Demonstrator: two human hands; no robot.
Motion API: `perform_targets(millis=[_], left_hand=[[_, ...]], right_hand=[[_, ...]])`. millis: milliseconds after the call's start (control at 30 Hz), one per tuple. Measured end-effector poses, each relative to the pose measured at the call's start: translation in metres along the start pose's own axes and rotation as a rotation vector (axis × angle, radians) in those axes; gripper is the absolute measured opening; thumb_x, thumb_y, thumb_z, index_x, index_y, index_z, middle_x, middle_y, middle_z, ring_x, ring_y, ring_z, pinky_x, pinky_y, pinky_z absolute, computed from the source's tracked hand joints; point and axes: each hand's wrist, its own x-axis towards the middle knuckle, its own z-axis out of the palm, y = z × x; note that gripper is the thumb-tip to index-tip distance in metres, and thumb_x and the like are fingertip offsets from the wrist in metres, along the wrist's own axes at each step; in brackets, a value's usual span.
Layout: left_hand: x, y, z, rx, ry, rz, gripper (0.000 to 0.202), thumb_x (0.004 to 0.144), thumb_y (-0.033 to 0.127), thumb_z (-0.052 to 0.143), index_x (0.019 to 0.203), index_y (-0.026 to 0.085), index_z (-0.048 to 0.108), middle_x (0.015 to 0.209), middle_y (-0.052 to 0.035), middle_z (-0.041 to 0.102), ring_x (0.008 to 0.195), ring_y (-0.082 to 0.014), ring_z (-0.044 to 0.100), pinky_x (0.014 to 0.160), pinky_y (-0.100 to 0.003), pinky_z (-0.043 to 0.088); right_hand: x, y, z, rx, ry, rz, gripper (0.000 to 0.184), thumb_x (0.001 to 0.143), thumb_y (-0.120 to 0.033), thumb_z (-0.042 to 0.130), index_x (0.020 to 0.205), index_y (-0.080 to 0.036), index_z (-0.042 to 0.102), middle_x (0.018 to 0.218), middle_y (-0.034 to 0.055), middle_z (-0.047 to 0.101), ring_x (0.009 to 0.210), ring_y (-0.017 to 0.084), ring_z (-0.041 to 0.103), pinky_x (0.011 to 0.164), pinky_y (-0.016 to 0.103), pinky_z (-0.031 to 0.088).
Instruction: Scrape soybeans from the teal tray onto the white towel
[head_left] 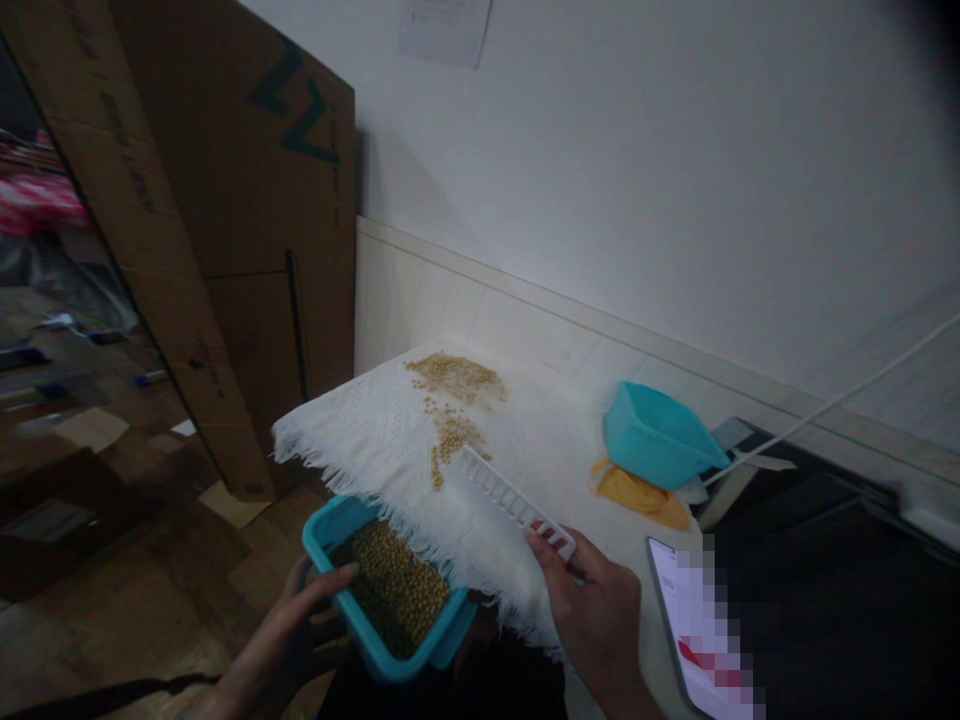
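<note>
My left hand (300, 625) grips a teal tray (341, 525) full of greenish-brown beans and holds it under the fringed near edge of a white cloth (375, 430). My right hand (596, 610) is closed on one end of a white slotted scraper (510, 497), whose far end rests on the cloth beside a trail of tan beans (454, 405). The beans lie in a loose pile and a thinner line running toward the scraper.
A second teal tray (656, 435) sits at the cloth's right over a yellow bag (637, 492). A phone (694, 630) lies right of my hand. A tall cardboard box (240, 220) leans at the left. A white cable (840, 400) runs along the wall.
</note>
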Motion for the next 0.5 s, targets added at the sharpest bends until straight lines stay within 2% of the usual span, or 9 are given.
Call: perform_targets(millis=[133, 267, 367, 500], left_hand=[[0.0013, -0.0025, -0.0005, 0.003, 0.010, 0.012, 0.107, 0.071, 0.052, 0.097, 0.161, 0.039, 0.042, 0.131, -0.0124, 0.075, 0.098, -0.0347, 0.082, 0.087, -0.049, 0.064], [0.0025, -0.0046, -0.0019, 0.013, -0.005, 0.027, 0.102, 0.070, 0.055, 0.096, 0.157, 0.037, 0.046, 0.124, -0.0102, 0.076, 0.094, -0.0327, 0.081, 0.083, -0.046, 0.064], [0.0016, -0.0038, -0.0018, 0.006, 0.002, 0.031, 0.102, 0.069, 0.054, 0.096, 0.156, 0.037, 0.046, 0.129, -0.0114, 0.075, 0.093, -0.0313, 0.081, 0.084, -0.046, 0.063], [-0.0027, -0.0004, -0.0003, 0.006, -0.011, 0.039, 0.105, 0.070, 0.054, 0.096, 0.159, 0.035, 0.043, 0.138, -0.0141, 0.072, 0.098, -0.0337, 0.081, 0.084, -0.047, 0.064]], right_hand=[[-0.0020, -0.0015, -0.0003, 0.026, -0.019, 0.014, 0.042, 0.102, -0.054, 0.068, 0.086, -0.021, 0.089, 0.070, 0.0042, 0.085, 0.058, 0.023, 0.083, 0.051, 0.021, 0.060], [-0.0030, -0.0030, -0.0002, 0.032, -0.041, 0.020, 0.042, 0.101, -0.054, 0.068, 0.086, -0.022, 0.089, 0.069, 0.0039, 0.085, 0.057, 0.022, 0.083, 0.051, 0.021, 0.060], [-0.0043, -0.0030, 0.0012, 0.038, -0.034, 0.010, 0.044, 0.102, -0.056, 0.068, 0.087, -0.022, 0.090, 0.070, 0.0050, 0.085, 0.055, 0.022, 0.082, 0.051, 0.021, 0.060], [-0.0050, 0.0001, 0.0036, 0.051, -0.032, -0.018, 0.037, 0.102, -0.049, 0.070, 0.088, -0.021, 0.090, 0.073, 0.0048, 0.086, 0.058, 0.022, 0.083, 0.053, 0.020, 0.060]])
